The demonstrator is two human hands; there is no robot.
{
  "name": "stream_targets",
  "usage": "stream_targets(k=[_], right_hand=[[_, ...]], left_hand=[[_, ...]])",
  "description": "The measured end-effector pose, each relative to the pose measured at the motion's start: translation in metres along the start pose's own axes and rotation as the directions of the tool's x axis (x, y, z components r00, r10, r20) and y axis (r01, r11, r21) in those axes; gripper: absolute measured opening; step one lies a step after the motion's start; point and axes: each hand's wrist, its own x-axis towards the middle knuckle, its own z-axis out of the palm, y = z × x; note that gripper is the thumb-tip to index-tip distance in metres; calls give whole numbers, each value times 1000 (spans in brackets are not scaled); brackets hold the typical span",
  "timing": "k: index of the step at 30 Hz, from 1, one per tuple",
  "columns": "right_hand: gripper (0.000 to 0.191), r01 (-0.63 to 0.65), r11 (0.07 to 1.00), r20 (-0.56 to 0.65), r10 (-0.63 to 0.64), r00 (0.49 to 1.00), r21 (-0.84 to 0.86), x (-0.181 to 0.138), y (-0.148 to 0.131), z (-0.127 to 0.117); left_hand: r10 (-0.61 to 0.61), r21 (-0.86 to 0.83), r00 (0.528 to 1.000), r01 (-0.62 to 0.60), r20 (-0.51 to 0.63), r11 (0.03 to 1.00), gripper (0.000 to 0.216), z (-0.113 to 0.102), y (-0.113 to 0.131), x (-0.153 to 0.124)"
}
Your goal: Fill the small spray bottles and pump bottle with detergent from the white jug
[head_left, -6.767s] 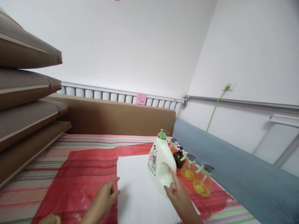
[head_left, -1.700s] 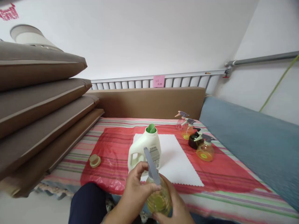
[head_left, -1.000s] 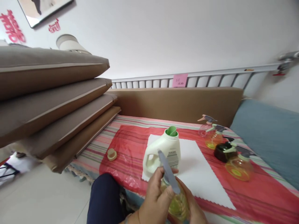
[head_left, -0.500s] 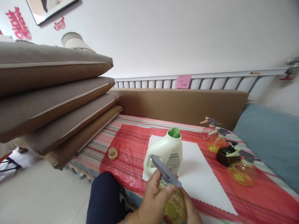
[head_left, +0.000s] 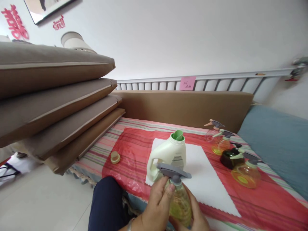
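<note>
Both my hands hold a clear spray bottle [head_left: 181, 205] with yellow-green liquid and a grey trigger head, low in the view and slightly tilted. My left hand [head_left: 156, 205] has its fingers at the bottle's neck, just under the trigger head. Around the right side and lower body of the bottle wraps my right hand [head_left: 198, 215]; some of its fingers are hidden. Just beyond stands a pale green-white detergent jug [head_left: 166, 152], uncapped, with a green spout in its mouth. It rests on a white sheet [head_left: 207, 179].
A cap [head_left: 115, 157] lies on the red plastic sheet [head_left: 130, 144] to the left. Several bottles stand at right: a pink spray bottle [head_left: 211, 134], a yellow one [head_left: 220, 147], a dark pump bottle [head_left: 228, 158] and a nearer spray bottle [head_left: 246, 176]. Stacked cushions [head_left: 60, 86] rise at left.
The spray bottle's grey trigger head has turned from slanting steeply to lying nearly level. Both hands stay around the bottle. The view has shifted slightly.
</note>
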Motion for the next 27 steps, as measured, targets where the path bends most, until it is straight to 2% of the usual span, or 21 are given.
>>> stream_targets(k=[2,5,8,11,14,17,19,21,24,27], right_hand=[[80,-21,999,-5,21,1000,47,-1,-1,5],[82,-44,992,-12,46,999,122,-3,-7,12],[83,-66,984,76,54,996,165,-2,-11,9],[86,-87,971,181,46,982,224,-3,-13,1],[90,-95,947,256,14,967,307,-5,-14,-3],[91,-108,947,332,2,943,302,-7,-13,-1],[90,-109,957,353,7,936,268,-6,-8,2],[90,-81,969,334,-1,943,233,-4,-2,5],[89,10,988,297,-57,953,155,-1,9,8],[84,57,992,228,-82,970,112,-5,19,9]], left_hand=[[21,-2,998,-22,-63,1000,37,4,-11,2],[48,37,998,-46,-49,998,44,2,-22,2],[93,126,988,-109,125,986,55,-13,-23,2],[110,124,954,-149,278,981,54,-30,-21,6],[84,-58,947,-70,311,996,50,-39,-16,14],[58,-364,917,99,396,926,56,-39,-6,20],[39,-414,901,160,432,896,53,-36,3,21],[33,-353,927,109,375,929,40,-31,11,20],[136,-313,981,-87,138,946,30,-24,17,17],[218,-323,973,-231,-77,918,34,-27,26,18]])
